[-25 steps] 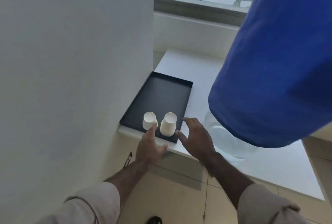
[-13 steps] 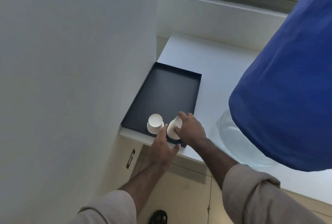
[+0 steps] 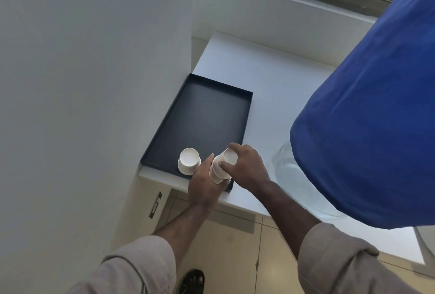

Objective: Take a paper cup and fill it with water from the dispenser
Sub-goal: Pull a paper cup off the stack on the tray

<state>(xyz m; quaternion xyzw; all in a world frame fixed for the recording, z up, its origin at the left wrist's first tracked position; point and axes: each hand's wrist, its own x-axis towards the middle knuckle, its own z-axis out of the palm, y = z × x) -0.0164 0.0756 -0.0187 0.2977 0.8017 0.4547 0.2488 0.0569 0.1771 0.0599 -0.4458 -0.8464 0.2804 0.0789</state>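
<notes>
Two white cup stacks sit at the lower middle: one stack [image 3: 189, 161] and another stack [image 3: 221, 166]. One black tray [image 3: 211, 110]. One blue bottle [image 3: 367, 117]. Two hands: left hand [image 3: 204, 187], right hand [image 3: 247, 166].

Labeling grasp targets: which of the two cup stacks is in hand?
The right stack, tilted, gripped by both the left hand and right hand. The left stack stands untouched on the black tray.

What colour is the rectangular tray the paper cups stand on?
Matte black, a flat rectangular metal tray; shows best in the head view.
</notes>
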